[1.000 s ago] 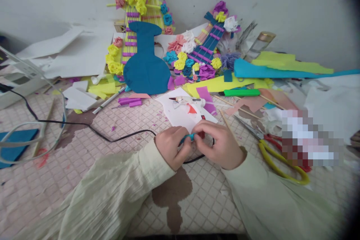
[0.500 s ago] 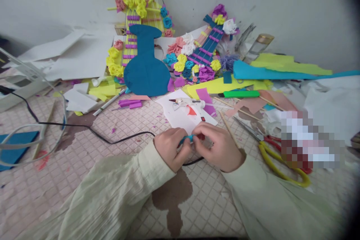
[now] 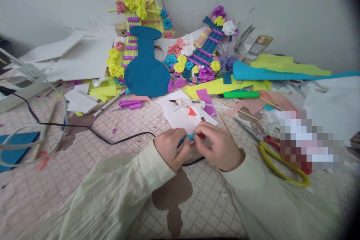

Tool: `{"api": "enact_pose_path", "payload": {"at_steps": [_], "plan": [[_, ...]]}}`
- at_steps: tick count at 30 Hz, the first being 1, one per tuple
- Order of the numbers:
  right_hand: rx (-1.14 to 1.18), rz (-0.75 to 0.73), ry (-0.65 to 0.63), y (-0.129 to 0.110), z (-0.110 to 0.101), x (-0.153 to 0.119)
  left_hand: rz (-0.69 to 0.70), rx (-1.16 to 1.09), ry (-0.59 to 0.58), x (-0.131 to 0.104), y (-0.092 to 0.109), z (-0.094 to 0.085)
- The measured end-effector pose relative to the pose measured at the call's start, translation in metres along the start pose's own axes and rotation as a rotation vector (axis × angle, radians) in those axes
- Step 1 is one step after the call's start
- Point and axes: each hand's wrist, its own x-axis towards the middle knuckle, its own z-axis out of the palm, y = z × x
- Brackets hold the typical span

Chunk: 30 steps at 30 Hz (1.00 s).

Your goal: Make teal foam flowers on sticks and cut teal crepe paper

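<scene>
Between my two hands is a small rolled piece of blue crepe paper [image 3: 189, 137], partly hidden by the fingers. My left hand [image 3: 173, 148] is closed on one end, thumb against the curled fingers. The other end is pinched between the thumb and fingertips of my right hand [image 3: 218, 146]. Just beyond the hands, a glue gun [image 3: 187, 103] lies on a white sheet of paper [image 3: 180, 119]. A blue guitar-shaped cutout [image 3: 146, 73] leans upright behind it, against a yellow paper guitar [image 3: 132, 39] trimmed with paper flowers.
Scissors with yellow and red handles [image 3: 281, 163] lie to the right. A green cutter [image 3: 240, 94] rests on yellow paper behind. A decorated blue guitar [image 3: 206, 47] leans at the wall. A black cord [image 3: 112, 141] crosses from the left, passing under my hands. Purple rolls [image 3: 131, 104] lie left of centre.
Almost nothing differs. Both hands keep their hold on the blue paper, and the view has shifted very slightly.
</scene>
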Motion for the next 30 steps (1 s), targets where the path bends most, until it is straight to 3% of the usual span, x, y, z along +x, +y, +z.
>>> {"api": "enact_pose_path", "payload": {"at_steps": [8,30], "plan": [[0.113,0.052,-0.008,-0.0016,-0.0037,0.0033,-0.001,-0.005,-0.009,0.0006,0.0009,-0.0008],[0.101,0.035,-0.008,-0.0027,-0.0007,0.0034,-0.004,-0.058,-0.007,-0.0001,0.0002,0.0009]]}}
